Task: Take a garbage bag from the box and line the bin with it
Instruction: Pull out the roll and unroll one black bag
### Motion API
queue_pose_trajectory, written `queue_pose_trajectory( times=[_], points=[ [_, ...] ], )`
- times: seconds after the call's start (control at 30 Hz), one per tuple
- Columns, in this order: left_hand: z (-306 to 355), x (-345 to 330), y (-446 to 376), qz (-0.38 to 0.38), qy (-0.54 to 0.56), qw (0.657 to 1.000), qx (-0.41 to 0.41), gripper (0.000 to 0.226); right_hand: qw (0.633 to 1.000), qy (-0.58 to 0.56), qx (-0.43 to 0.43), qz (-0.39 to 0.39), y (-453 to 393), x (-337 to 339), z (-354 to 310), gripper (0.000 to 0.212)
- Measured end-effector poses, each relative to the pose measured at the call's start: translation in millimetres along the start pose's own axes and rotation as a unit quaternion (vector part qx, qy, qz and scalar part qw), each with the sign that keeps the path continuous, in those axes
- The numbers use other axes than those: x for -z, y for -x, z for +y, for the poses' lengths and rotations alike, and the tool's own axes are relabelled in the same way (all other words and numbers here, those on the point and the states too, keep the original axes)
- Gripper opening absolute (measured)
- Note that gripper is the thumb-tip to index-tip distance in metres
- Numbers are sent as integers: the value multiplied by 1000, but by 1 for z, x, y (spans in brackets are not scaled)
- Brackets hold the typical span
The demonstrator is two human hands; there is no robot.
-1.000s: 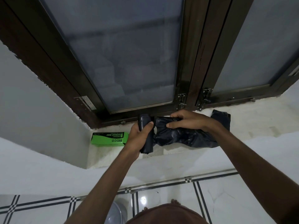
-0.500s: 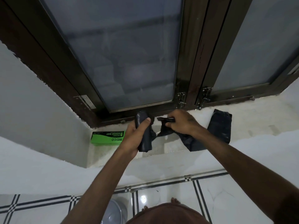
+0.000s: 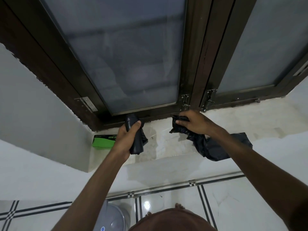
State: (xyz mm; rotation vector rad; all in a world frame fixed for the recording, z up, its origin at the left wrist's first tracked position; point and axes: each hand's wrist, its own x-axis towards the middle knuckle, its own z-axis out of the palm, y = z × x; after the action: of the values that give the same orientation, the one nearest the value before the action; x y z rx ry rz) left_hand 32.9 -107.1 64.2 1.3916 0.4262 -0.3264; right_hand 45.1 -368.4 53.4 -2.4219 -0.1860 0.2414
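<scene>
My left hand [image 3: 127, 139] grips a black roll of garbage bags [image 3: 135, 137] above the window sill. My right hand [image 3: 194, 122] pinches the top edge of a single black garbage bag [image 3: 211, 147], which trails right and down over the sill under my forearm. A clear gap separates the roll from the loose bag. The green garbage bag box [image 3: 103, 141] lies on the sill's left corner, partly hidden by my left hand. The grey bin [image 3: 115, 219] stands on the floor below, only partly visible behind my left forearm.
A dark wooden window frame [image 3: 191, 64] with frosted glass stands right behind my hands, with metal latches [image 3: 185, 102] at its base. The white stone sill [image 3: 166, 144] runs left to right. White tiled floor [image 3: 233, 205] with black stripes lies below.
My hands have pulled apart: the right hand moved right with the bag, which has come off the roll. The left hand still holds the roll.
</scene>
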Motion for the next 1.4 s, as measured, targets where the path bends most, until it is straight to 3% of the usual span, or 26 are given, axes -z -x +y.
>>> queue_pose_trajectory(
  times=[0.07, 0.17, 0.2, 0.27, 0.37, 0.53, 0.63, 0.87, 1.0, 1.13, 1.3, 1.4],
  points=[
    [0, -1, 0, 1, -3, 1000, -5, 32, 999, -28, 4, -25, 1, -2, -4, 24],
    [1, -5, -2, -3, -26, 999, -30, 23, 988, -73, -28, -134, 5, 1, -15, 54],
    [2, -5, -2, -7, -37, 998, -44, 19, 982, -78, -23, -171, 7, 3, -19, 57],
    [2, -5, -4, -7, -75, 994, -75, 19, 974, -87, -11, -209, 7, 7, -22, 41],
    [0, -4, -3, -23, -114, 988, -100, 25, 970, -132, -6, -205, 5, 11, -23, 21],
    [-5, -9, 2, -19, -131, 986, -104, 26, 945, -283, -4, -166, 5, 6, -28, 30],
    [-8, -8, -1, 8, -185, 975, -122, 27, 926, -357, -19, -121, 5, 2, -31, 19],
    [-2, -6, -4, 40, -225, 956, -184, 23, 973, -180, -10, -142, 13, 6, -36, 29],
    [-4, -10, 0, 23, -284, 934, -214, 25, 999, -14, 27, -42, 7, -8, -38, 27],
    [-4, -22, 4, -18, -397, 892, -216, 33, 995, 60, 15, 81, 4, -21, -55, 38],
    [15, -29, 8, -79, -365, 915, -152, 23, 986, 110, 16, 127, 6, -35, -59, 46],
    [20, -14, 11, -119, -291, 945, -87, 14, 986, 59, -34, 149, 3, -21, -39, 18]
  ],
)
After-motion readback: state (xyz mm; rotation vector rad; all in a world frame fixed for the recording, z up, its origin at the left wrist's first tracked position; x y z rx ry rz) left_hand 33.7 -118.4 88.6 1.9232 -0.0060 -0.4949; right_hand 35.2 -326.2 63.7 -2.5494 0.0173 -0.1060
